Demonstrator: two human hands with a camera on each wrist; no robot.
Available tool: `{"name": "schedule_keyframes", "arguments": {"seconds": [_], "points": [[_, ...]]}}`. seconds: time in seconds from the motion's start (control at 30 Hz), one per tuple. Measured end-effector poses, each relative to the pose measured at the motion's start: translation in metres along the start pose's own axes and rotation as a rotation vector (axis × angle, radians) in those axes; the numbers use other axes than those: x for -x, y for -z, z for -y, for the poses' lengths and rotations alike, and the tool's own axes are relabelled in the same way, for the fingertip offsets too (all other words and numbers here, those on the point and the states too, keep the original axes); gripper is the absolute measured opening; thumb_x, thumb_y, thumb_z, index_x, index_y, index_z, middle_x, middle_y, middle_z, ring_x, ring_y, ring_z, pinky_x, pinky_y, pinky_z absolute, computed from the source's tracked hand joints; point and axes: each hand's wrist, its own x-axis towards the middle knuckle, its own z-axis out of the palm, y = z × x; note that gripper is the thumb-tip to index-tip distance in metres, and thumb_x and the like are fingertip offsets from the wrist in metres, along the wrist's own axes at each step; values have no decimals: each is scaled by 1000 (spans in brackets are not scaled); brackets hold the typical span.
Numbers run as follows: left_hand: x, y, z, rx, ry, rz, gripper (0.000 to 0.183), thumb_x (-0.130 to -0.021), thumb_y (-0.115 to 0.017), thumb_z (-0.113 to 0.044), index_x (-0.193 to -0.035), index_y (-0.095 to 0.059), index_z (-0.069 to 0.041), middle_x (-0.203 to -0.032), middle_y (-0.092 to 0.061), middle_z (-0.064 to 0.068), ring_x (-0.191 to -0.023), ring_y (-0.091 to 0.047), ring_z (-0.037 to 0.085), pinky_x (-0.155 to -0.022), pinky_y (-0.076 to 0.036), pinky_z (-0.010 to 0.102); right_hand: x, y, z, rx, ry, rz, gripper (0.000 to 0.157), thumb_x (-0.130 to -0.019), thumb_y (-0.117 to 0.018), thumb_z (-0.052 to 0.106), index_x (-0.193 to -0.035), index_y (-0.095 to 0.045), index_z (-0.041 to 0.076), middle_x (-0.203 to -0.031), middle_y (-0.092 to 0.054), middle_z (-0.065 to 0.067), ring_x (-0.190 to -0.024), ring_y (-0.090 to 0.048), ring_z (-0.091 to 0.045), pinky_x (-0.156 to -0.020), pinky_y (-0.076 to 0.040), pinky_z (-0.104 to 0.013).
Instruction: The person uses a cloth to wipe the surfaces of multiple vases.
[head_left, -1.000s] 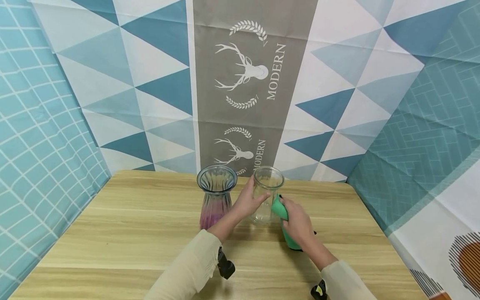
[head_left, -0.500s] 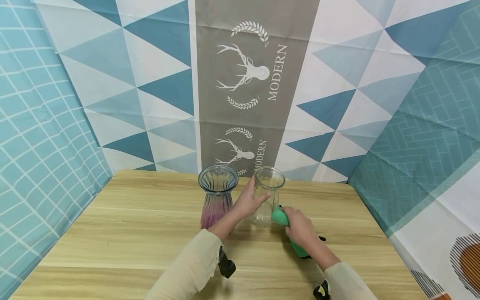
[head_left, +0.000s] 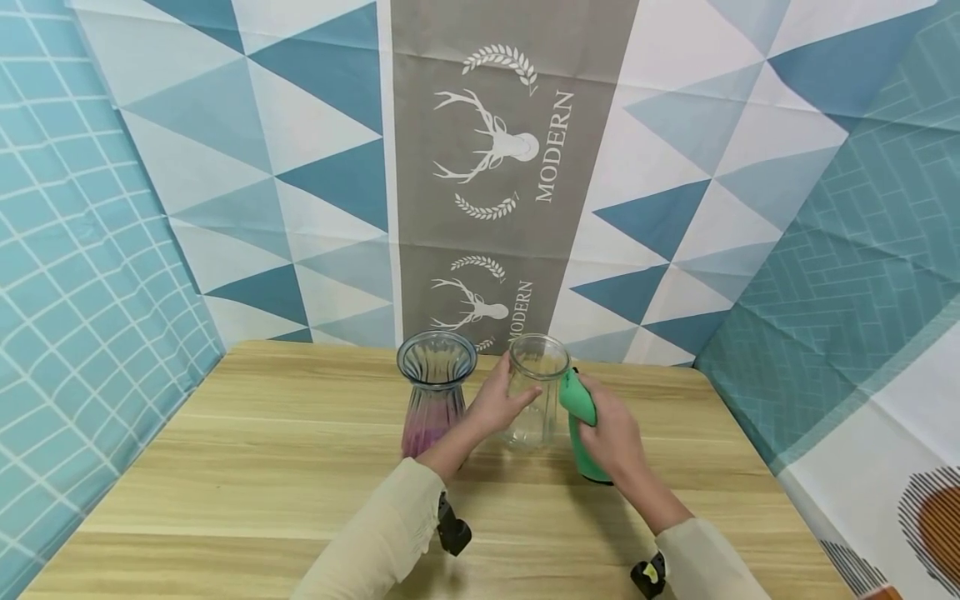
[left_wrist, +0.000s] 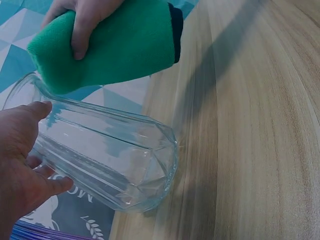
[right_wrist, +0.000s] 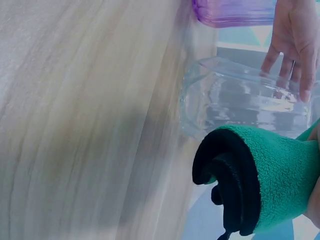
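A clear glass vase (head_left: 531,423) stands upright on the table. My left hand (head_left: 498,403) holds it near the top from the left side; in the left wrist view, thumb and fingers lie on opposite sides of the glass (left_wrist: 115,150). My right hand (head_left: 617,429) grips a folded green cloth (head_left: 585,454) with a black edge. The cloth is against or very close to the vase's right side, near the rim; contact cannot be told for certain. In the right wrist view the cloth (right_wrist: 285,175) hangs below the vase, its layers folded over.
A second, ribbed glass vase (head_left: 433,400), bluish at the rim and purple at its base, stands left of the clear one, partly behind my left forearm. The wooden table (head_left: 262,467) ends at a patterned cloth backdrop (head_left: 330,208).
My right hand and the green cloth first went down and rightward beside the vase, then rose toward its rim. The left hand and both vases have stayed in place.
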Motion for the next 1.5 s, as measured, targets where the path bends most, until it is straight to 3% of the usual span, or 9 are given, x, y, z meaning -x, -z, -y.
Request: {"name": "schedule_keyframes", "arguments": {"seconds": [0.1, 0.4, 0.77, 1.13, 1.3, 1.5], "points": [[0, 0, 1, -1, -8, -1, 81, -88, -64, -31, -149, -16, -7, -151, -29, 18, -139, -30, 33, -114, -28, 48, -1, -5, 1, 15, 36, -20, 54, -74, -69, -3, -126, -56, 6, -119, -63, -16, -103, -61, -35, -80, -53, -51], [2, 2, -1, 0, -5, -6, 79, -88, -64, -32, -148, -18, -8, -148, -34, 19, -136, -34, 36, -111, -32, 52, 6, -15, 3, 74, 74, 25, 56, -73, -72, -1, -126, -56, 6, -124, -61, -13, -105, -60, -35, -78, -54, -50], [1, 5, -2, 6, 13, 7, 78, -89, -63, -31, -148, -17, -8, -148, -34, 17, -137, -33, 34, -111, -32, 52, 21, -21, 0, 216, 11, 340, 61, -72, -76, 2, -129, -53, 8, -124, -60, -13, -102, -60, -33, -77, -55, -47], [2, 4, -3, 16, 16, 14, 78, -89, -64, -28, -148, -18, -6, -147, -34, 18, -136, -34, 35, -111, -32, 52, 32, -28, -10, 227, -25, 466, 56, -76, -72, 6, -129, -53, 9, -124, -60, -12, -106, -59, -32, -77, -55, -48], [1, 2, -1, 17, 19, 14, 78, -88, -65, -27, -148, -19, -7, -146, -36, 17, -135, -35, 34, -110, -33, 51, 32, -23, -15, 138, -81, 410, 58, -75, -71, 1, -130, -52, 7, -123, -60, -13, -106, -59, -33, -79, -54, -50], [-1, 2, 0, -8, 31, 4, 80, -87, -66, -31, -148, -19, -9, -146, -37, 16, -134, -37, 33, -110, -34, 51, 18, -11, -17, 45, -82, 200, 52, -79, -64, -2, -129, -53, 4, -117, -62, -17, -101, -61, -34, -74, -54, -49]]}}
